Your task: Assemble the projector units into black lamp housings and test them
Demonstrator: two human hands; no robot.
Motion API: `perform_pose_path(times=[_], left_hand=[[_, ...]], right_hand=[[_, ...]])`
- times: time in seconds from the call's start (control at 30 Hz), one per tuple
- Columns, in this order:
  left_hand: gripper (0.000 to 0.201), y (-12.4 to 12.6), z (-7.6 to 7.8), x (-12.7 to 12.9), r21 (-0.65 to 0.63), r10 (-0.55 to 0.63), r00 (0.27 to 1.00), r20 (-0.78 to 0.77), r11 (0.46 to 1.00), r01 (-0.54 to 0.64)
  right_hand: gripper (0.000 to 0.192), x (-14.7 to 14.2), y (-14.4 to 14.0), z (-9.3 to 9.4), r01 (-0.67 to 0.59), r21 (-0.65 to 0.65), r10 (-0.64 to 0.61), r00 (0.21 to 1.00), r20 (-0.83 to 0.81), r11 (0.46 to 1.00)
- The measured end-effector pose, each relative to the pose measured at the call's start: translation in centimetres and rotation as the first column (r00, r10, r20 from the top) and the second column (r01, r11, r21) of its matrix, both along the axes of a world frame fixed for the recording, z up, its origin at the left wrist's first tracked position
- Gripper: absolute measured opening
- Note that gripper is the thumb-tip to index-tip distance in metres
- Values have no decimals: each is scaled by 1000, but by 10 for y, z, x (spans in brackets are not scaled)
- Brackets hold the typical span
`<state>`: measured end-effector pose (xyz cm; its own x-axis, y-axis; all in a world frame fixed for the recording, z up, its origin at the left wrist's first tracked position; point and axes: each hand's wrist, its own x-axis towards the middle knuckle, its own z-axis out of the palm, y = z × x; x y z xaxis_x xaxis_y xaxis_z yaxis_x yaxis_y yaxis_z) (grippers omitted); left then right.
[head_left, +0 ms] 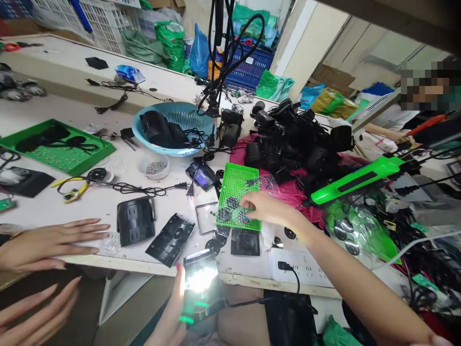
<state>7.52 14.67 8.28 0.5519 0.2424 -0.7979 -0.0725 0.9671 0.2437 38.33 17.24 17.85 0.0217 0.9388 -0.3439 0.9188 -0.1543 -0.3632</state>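
Observation:
My left hand (pixel 171 307) grips a dark handheld lamp (pixel 203 307) at the table's front edge. The lamp's panel glows bright white, with green light near its lower end, and a black cord runs from it to the right. Over a green perforated basket (pixel 239 175), the fingers of my right hand (pixel 266 207) are curled together; what they pinch, if anything, is hidden. Round honeycomb-patterned discs (pixel 233 203) lie in that basket just beside the fingertips. Between the lamp and a co-worker's hands rest an open black housing (pixel 171 239) and a black casing with slots (pixel 135 221).
A co-worker's hands (pixel 46 245) are at the left. A blue colander (pixel 173 146) holds black parts; a bowl of screws (pixel 155 169) stands before it. Black devices (pixel 298 144) pile up behind my right arm. A green electric screwdriver (pixel 356 180) hangs at right, above a power strip (pixel 302 269).

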Motion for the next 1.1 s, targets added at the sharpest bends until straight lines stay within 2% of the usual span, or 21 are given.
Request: perform_pose_path(times=[0.1,0.17,0.27,0.4,0.53,0.63,0.73,0.83,0.9,0.93,1.03,1.1], left_hand=[[66,-12,-6,11,73,-54,994,-95,995,61],[65,-10,-2,10,90,-40,997,-66,995,46],[66,-6,10,11,46,54,998,41,997,-56],[70,-5,20,16,-29,117,993,23,993,-116],[79,-5,19,16,-26,86,996,40,996,-85],[78,-4,18,14,8,70,995,69,997,-71],[75,-3,21,14,-1,68,994,86,998,-68],[77,-1,24,12,-36,70,991,115,997,-66],[78,-4,23,13,-59,80,985,150,996,-72],[79,-7,22,14,-71,83,982,168,995,-72],[81,-15,19,18,-94,82,975,207,994,-64],[78,-7,22,16,-61,78,972,221,996,-66]], right_hand=[[56,10,-22,-22,-46,-22,46,999,28,999],[59,4,-24,-34,-66,-16,66,997,41,998],[55,-1,-19,-42,-78,17,77,996,43,997],[49,6,-16,-40,-72,59,73,997,-12,996],[55,23,-11,-30,14,129,-1,995,-97,992],[54,40,4,-23,101,188,-75,988,-139,977],[50,49,24,-21,121,217,-92,986,-140,969],[52,42,33,-20,106,237,-95,994,-60,966],[56,29,26,-21,107,254,-120,992,34,961],[51,21,19,-23,117,255,-143,986,84,960],[20,2,-8,-33,203,187,-241,948,209,961],[19,-6,-24,-41,275,128,-299,919,255,953]])
